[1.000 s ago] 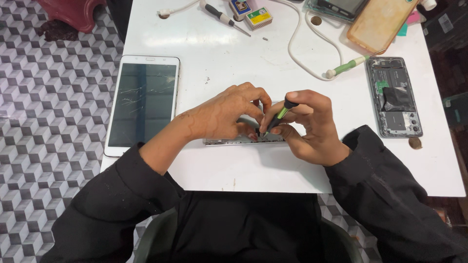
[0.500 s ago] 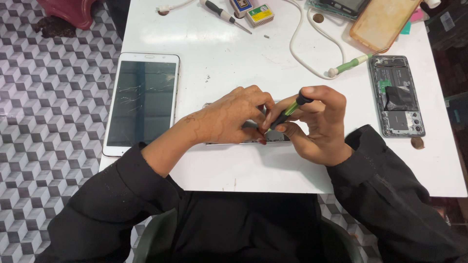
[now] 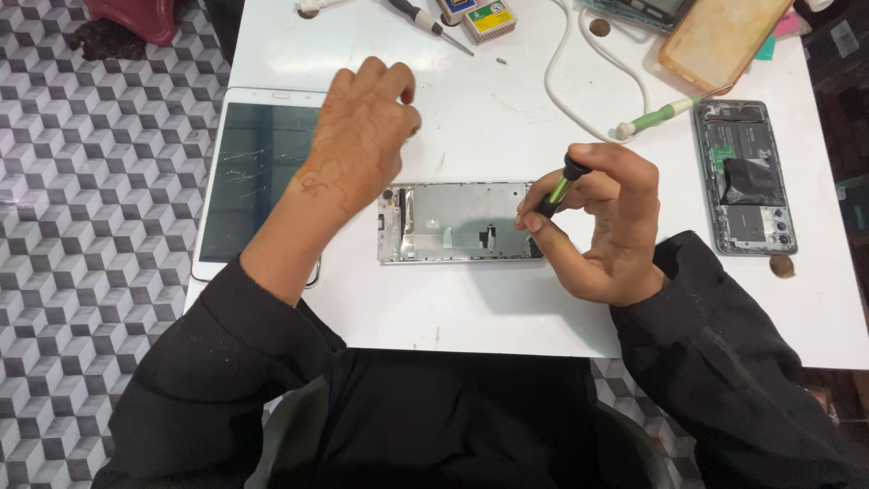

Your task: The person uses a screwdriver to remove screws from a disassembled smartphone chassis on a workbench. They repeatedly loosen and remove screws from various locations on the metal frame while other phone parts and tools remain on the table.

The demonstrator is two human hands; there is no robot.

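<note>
Right hand [image 3: 608, 226] is pinched around a small screwdriver [image 3: 557, 190] with a green shaft and black cap, thumb and fingertips gripping it near the right end of the stripped phone frame [image 3: 457, 222], tip pointing down at that end, though I can't tell if it's actually touching metal. Left hand [image 3: 362, 145] is holding nothing, fingers loosely curled and hovering over the white worktop [image 3: 507, 308] just above the frame's left end, partly over the tablet's corner. Going by size from there: the worktop carries everything, with grey cube-pattern floor tiles [image 3: 81, 272] off to the left. Big white tablet [image 3: 258, 177] lies flat, screen up, at the left edge, just beside the frame. An orange translucent phone case [image 3: 724, 36] sits at the top right. Below it, well to the right of the right hand, is a second opened phone [image 3: 747, 177] with its dark insides showing. The silver frame itself lies flat and lengthwise in the middle, between both hands. White cable [image 3: 579, 91] loops down from the top edge, ending near a second green-handled tool [image 3: 665, 116]. Another screwdriver [image 3: 425, 20] and a little yellow box [image 3: 489, 18] are up top. Smallest bit: 1 tiny screw [image 3: 501, 62] lying loose near that box.
</note>
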